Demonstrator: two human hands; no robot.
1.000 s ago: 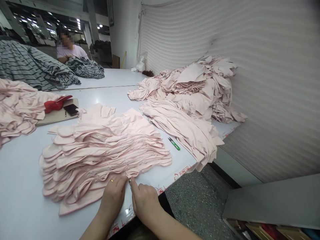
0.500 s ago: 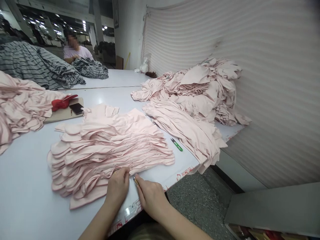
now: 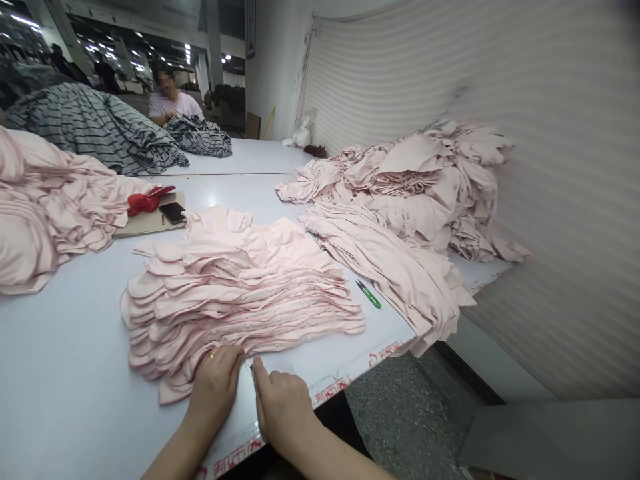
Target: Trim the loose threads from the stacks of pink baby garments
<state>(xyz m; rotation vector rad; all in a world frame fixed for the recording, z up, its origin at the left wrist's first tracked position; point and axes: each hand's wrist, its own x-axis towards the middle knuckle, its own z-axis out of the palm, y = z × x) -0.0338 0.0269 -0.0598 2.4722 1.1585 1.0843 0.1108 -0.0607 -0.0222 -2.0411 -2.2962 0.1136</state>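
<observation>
A fanned stack of pale pink garment pieces (image 3: 240,293) with snap buttons lies on the white table (image 3: 60,373) in front of me. My left hand (image 3: 216,384), a ring on one finger, rests palm down on the stack's near edge, fingers closed against the cloth. My right hand (image 3: 281,408) sits just right of it on the table, fingers pinched round a small thin metal tool whose tip shows beside the thumb. The two hands nearly touch.
Green thread snips (image 3: 369,294) lie right of the stack. More pink piles (image 3: 415,193) sit at the right and another pink heap (image 3: 45,207) at the left. A phone (image 3: 173,212) and red cloth (image 3: 145,200) rest on a board. A person sits behind the striped fabric (image 3: 100,133).
The view has turned slightly left, shifting everything rightward in the picture. Both hands have slid left along the stack's near edge, staying close together.
</observation>
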